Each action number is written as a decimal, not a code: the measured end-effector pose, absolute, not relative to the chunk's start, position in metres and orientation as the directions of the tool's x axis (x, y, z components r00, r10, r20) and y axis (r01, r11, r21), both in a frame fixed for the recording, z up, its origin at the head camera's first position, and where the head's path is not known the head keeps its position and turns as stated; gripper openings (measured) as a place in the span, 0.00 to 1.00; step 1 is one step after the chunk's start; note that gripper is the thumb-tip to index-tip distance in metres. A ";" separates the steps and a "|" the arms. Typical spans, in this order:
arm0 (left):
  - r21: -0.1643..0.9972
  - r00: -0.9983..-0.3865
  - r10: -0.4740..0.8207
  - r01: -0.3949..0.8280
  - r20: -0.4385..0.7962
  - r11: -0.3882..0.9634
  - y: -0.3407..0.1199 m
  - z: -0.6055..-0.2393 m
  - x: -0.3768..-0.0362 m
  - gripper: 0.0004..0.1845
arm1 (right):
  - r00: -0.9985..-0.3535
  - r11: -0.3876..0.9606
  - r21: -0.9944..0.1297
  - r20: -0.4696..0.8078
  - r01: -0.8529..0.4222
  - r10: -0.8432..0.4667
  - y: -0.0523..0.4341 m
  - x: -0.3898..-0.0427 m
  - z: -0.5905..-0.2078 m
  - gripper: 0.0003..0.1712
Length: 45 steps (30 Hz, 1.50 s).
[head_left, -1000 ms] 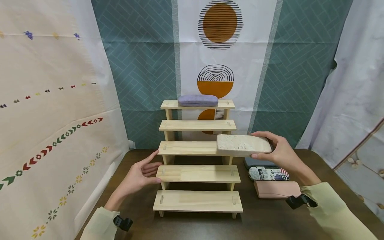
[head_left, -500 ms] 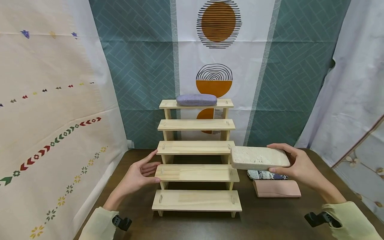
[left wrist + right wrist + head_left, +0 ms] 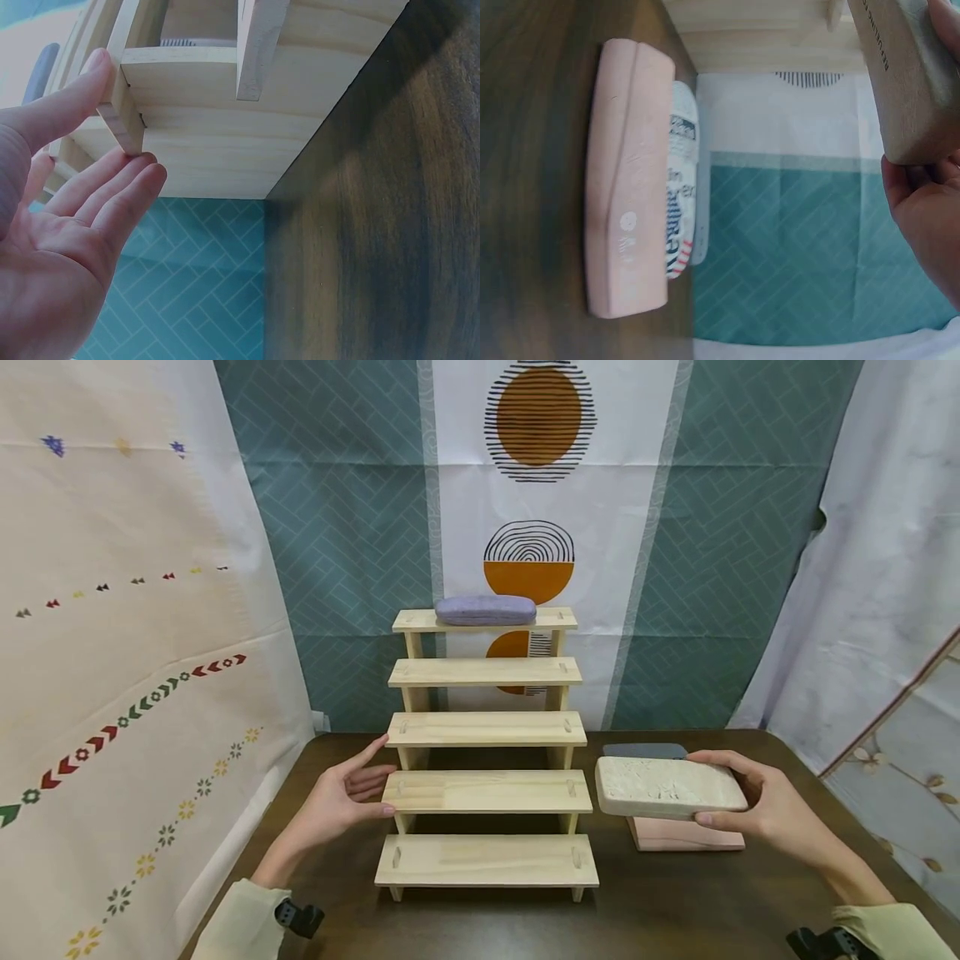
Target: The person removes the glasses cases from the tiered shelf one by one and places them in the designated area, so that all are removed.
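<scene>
Right hand [image 3: 780,814], grip clamped on the end of a cream case [image 3: 670,787], holds it in the air right of the wooden stepped rack [image 3: 486,792], above a pink case [image 3: 686,836] on the counter [image 3: 675,902]. Left hand [image 3: 341,797], fingers apart and straight, touches the rack's left edge. A purple case [image 3: 485,609] sits on the rack's top step.

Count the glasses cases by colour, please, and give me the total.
Purple case on the top shelf: 1
Cream case in the right hand: 1
Pink case on the table: 1
Newspaper-print case behind the pink one: 1
Dark grey case at the back: 1
Total: 5
</scene>
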<state>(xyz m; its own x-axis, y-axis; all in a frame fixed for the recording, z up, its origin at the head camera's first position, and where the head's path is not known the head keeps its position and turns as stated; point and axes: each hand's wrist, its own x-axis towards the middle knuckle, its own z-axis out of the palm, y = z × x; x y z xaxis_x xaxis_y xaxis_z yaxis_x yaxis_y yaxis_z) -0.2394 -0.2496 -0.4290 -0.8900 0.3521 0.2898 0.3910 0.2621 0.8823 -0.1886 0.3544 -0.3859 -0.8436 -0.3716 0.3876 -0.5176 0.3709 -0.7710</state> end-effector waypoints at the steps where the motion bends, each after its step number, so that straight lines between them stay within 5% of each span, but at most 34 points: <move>1: 0.883 -0.890 0.352 0.391 0.290 0.260 -0.250 -0.429 -0.239 0.58 | -0.846 0.368 -0.775 0.385 -0.513 -0.370 0.356 -0.188 -0.388 0.41; 45: 0.884 -0.886 0.358 0.395 0.295 0.249 -0.248 -0.428 -0.239 0.58 | -0.952 0.571 -0.775 0.130 -0.272 -0.277 0.432 -0.154 -0.475 0.39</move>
<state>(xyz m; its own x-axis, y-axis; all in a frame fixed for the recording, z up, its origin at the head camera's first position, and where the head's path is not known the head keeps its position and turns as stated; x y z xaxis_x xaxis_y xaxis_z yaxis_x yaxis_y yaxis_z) -0.2393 -0.2483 -0.4279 -0.8856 0.3584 0.2954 0.3955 0.2486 0.8842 -0.1544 0.4315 -0.4753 -0.9520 -0.2772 0.1296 -0.2717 0.5712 -0.7745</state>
